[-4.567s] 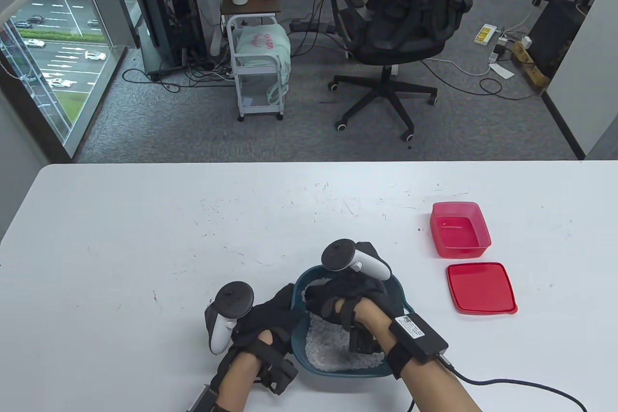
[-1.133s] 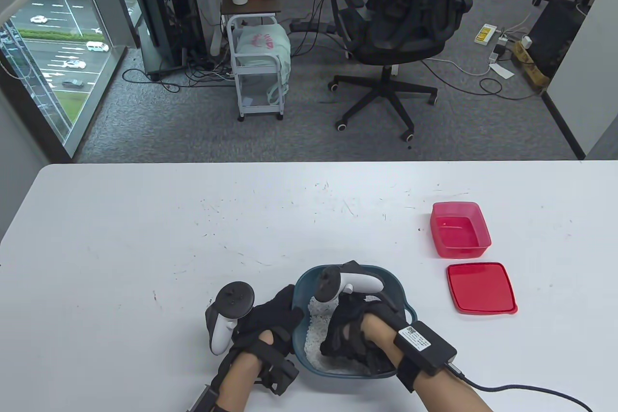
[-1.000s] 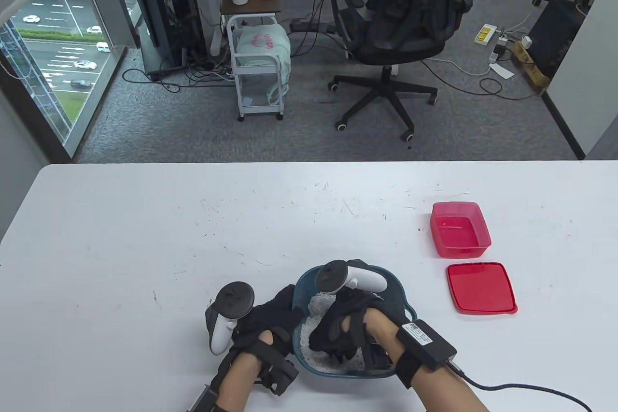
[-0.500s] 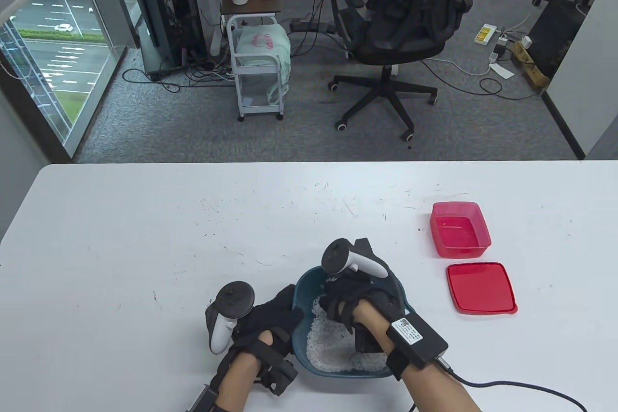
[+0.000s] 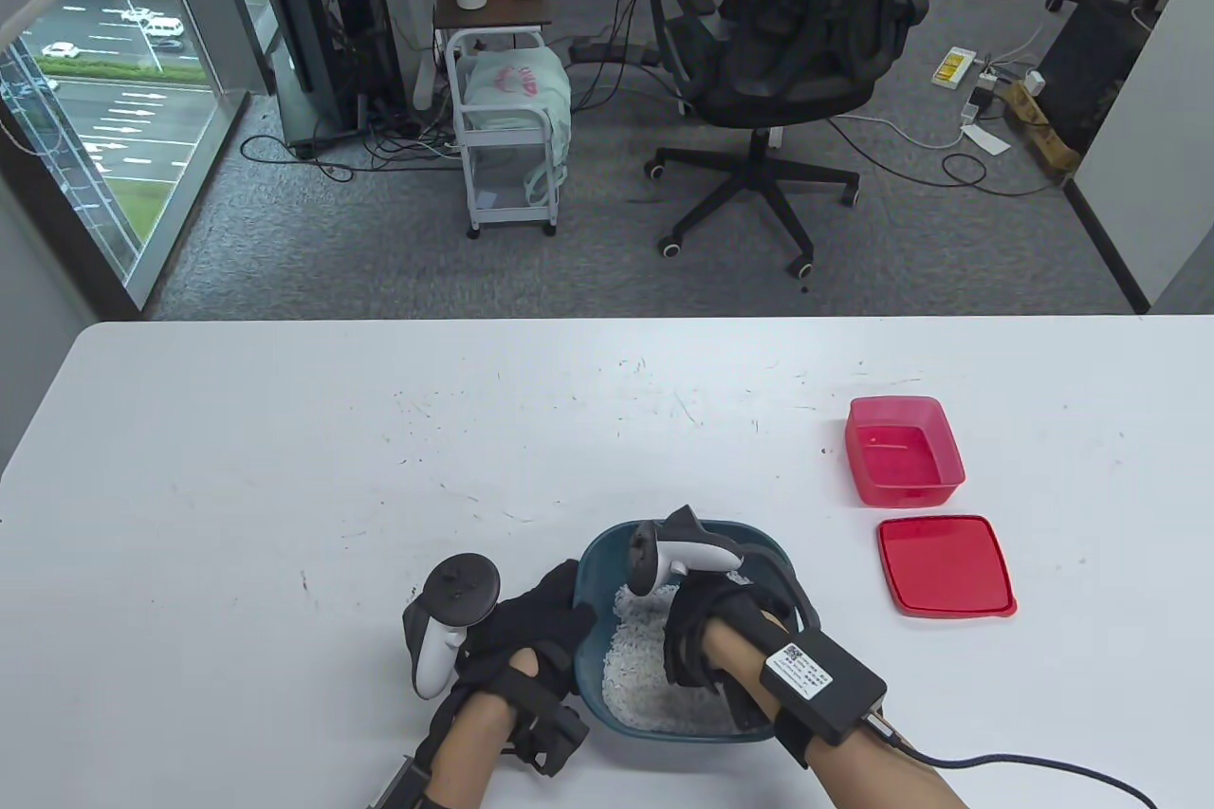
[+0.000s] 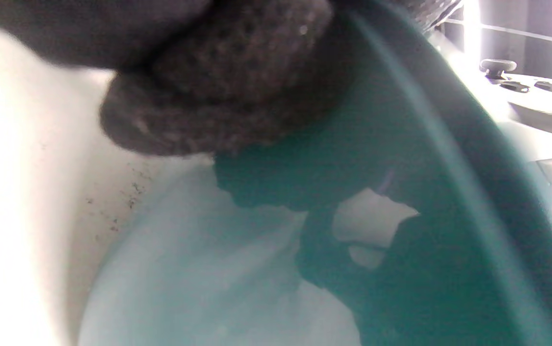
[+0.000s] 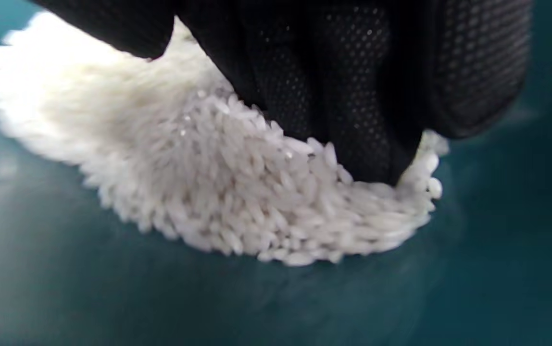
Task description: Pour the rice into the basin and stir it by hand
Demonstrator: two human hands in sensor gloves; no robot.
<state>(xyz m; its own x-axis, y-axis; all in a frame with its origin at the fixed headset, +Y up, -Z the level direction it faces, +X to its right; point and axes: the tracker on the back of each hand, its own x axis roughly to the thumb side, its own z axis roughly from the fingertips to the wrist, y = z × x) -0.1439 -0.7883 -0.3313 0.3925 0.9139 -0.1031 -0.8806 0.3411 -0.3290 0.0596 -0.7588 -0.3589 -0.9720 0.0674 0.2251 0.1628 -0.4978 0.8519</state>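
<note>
A teal basin [image 5: 590, 565] stands at the table's near edge with white rice [image 5: 634, 657] heaped in its left half. My right hand [image 5: 694, 650] is down inside the basin on its right side. In the right wrist view its gloved fingers [image 7: 353, 86] push straight into the rice [image 7: 237, 202] on the teal floor [image 7: 112, 298]. My left hand [image 5: 531, 624] grips the basin's left rim. In the left wrist view its fingers [image 6: 218, 96] curl against the outer wall [image 6: 401, 144].
An empty red container [image 5: 904, 451] and its red lid [image 5: 946, 564] lie to the right of the basin. A cable [image 5: 1024, 766] runs from my right wrist off the near edge. The white table [image 5: 379, 468] stretches away behind the basin.
My right hand has swept from the basin's far side back toward its near right, dragging rice along. The left hand and basin have stayed put.
</note>
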